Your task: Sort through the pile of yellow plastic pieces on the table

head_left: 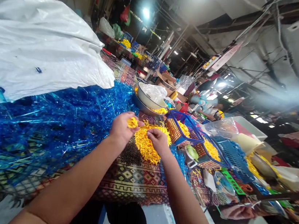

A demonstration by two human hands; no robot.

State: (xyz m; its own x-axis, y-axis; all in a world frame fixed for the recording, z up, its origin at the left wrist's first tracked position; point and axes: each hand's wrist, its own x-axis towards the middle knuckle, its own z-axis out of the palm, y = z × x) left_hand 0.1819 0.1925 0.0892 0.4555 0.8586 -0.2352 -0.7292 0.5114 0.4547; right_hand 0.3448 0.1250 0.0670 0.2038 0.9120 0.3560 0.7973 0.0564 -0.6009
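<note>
Our left hand [123, 127] is curled round a few yellow pieces [132, 123], fingers closed on them and raised to the pile's left edge, perhaps so they sit ready beside the other hand; our right hand [159, 139] hangs over the yellow pile [148, 152], fingertips drawn together, though whether they pinch a piece we cannot tell. The pile lies on the patterned cloth [134, 183] between our forearms, probably for short reaching; dark bits [130, 154] lie against its left side, seemingly kept apart by colour; blue film [55, 114] spreads beyond them; the blue basket [185, 143], holding more yellow pieces, stands just right of the pile, likely within easy reach.
</note>
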